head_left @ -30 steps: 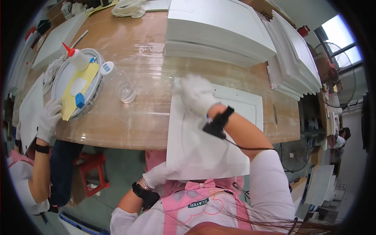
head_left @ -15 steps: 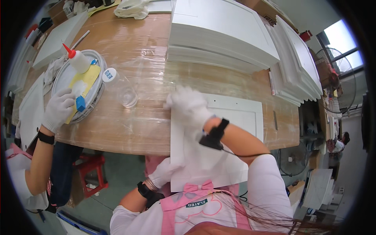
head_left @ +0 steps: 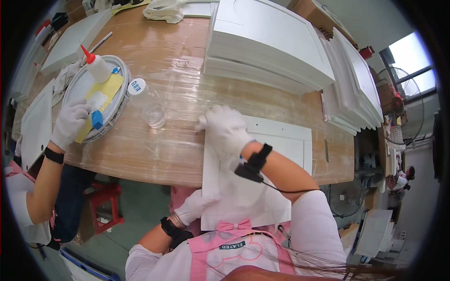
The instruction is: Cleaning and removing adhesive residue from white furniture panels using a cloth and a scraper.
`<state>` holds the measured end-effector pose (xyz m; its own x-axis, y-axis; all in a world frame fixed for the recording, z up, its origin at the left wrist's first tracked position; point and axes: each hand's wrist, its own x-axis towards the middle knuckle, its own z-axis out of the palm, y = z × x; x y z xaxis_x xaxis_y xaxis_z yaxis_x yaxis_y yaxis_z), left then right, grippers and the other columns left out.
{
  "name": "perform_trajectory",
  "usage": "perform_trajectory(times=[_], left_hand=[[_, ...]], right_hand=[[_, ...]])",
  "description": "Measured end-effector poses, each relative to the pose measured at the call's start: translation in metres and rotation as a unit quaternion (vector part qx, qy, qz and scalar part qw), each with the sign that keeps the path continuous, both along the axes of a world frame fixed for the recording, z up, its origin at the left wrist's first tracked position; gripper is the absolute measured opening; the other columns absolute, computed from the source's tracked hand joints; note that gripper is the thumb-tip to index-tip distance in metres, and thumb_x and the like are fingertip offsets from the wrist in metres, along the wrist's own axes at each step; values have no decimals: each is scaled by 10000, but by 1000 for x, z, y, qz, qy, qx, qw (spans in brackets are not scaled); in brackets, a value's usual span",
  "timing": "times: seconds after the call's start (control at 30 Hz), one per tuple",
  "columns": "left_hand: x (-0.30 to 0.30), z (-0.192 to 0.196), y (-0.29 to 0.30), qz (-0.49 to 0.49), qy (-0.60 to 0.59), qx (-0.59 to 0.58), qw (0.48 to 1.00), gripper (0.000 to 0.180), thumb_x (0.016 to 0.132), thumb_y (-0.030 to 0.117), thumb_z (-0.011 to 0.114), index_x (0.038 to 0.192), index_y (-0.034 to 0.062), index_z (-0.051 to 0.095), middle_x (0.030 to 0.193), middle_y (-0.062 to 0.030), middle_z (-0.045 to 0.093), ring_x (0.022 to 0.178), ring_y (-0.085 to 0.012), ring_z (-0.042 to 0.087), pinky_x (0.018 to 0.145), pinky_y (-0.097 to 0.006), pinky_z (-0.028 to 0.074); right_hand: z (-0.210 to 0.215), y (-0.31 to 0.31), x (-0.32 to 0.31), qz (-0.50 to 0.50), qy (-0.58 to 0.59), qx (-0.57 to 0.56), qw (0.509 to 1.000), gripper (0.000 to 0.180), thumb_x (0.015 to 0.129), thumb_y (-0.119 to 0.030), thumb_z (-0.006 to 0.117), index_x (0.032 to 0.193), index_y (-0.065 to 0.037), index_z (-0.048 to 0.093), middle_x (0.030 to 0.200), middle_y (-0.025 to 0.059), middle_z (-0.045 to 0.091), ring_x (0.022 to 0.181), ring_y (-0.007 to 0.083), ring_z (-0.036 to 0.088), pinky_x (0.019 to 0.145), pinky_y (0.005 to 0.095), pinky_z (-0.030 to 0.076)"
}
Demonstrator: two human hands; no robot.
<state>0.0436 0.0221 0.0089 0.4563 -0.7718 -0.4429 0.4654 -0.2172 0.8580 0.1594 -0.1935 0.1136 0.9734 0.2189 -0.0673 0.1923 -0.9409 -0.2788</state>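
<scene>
In front of me lies a white door panel (head_left: pixel 286 143) with a recessed middle, its near part overhanging the table edge. My right hand (head_left: pixel 225 125), in a white glove, is closed over the panel's far left corner. Its fingers are bent, and what they hold, if anything, cannot be made out. My left hand (head_left: pixel 198 204), also gloved, grips the panel's near left edge, its fingertips resting on the white surface. A clear bottle with a white lid (head_left: pixel 148 104) stands to the left of my right hand, apart from it.
At left, a co-worker's gloved hand (head_left: pixel 71 122) is at a round tub (head_left: pixel 123 70) bearing a glue bottle (head_left: pixel 98 68), yellow paper and a blue block (head_left: pixel 97 120). Stacked white panels (head_left: pixel 262 58) stand at the back, more (head_left: pixel 349 89) at right. A red stool (head_left: pixel 104 206) is below left.
My right hand, smeared by motion before, now shows more sharply at the panel's far left corner. My left hand stays at the near left edge. The whole view has shifted slightly.
</scene>
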Motion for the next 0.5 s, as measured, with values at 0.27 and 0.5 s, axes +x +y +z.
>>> perform_trajectory(times=[0.27, 0.5], left_hand=[[-6, -20, 1, 29, -29, -45, 998, 326, 970, 220, 618, 1178, -29, 651, 1020, -44, 670, 923, -114, 591, 833, -295, 508], [-1, -19, 4, -18, -129, -37, 991, 310, 971, 203, 611, 1160, -39, 654, 1012, -40, 671, 906, -120, 595, 827, -298, 511]], right_hand=[[-7, -38, -4, -82, -2, -34, 996, 201, 900, -223, 614, 1065, -152, 704, 1090, 155, 634, 1052, 359, 613, 885, 458, 516], [1, -3, 40, -60, 40, -89, 993, 230, 917, -223, 578, 1089, -137, 703, 1096, 171, 638, 1056, 373, 617, 896, 453, 521]])
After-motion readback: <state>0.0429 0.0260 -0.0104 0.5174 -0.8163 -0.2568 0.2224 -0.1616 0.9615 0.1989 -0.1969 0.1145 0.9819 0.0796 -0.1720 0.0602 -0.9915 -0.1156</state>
